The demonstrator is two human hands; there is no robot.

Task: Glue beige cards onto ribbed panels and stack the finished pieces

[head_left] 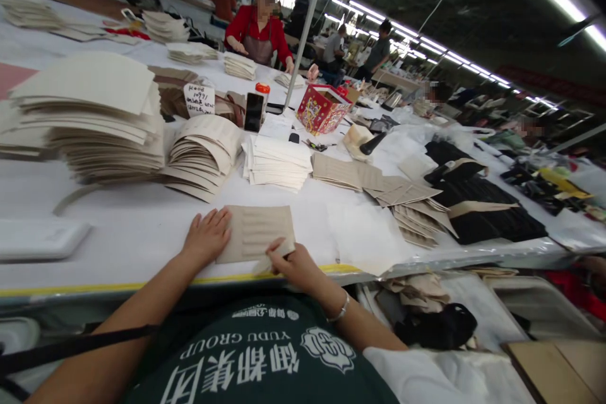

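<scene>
A beige rectangular panel (pixel 258 230) with several raised parallel ridges lies flat near the table's front edge. Resting on its left edge is my left hand (pixel 208 237), fingers stretched out and palm down. My right hand (pixel 296 262) is closed at the panel's near right corner, pinching a thin pale flat piece (pixel 285 248). Blur keeps me from telling whether that piece is separate or a turned-up corner. Just beyond the panel sits a stack of white sheets (pixel 279 161). To the right, thin white sheets (pixel 362 233) lie on the table.
Tall stacks of beige pieces (pixel 108 132) and curved ones (pixel 203 151) stand at left. Fanned beige panels (pixel 402 199) and black pieces (pixel 487 192) lie right. A phone (pixel 254 112), red box (pixel 324 108) and upright pole (pixel 307 25) stand beyond. A co-worker in red (pixel 260 31) works opposite.
</scene>
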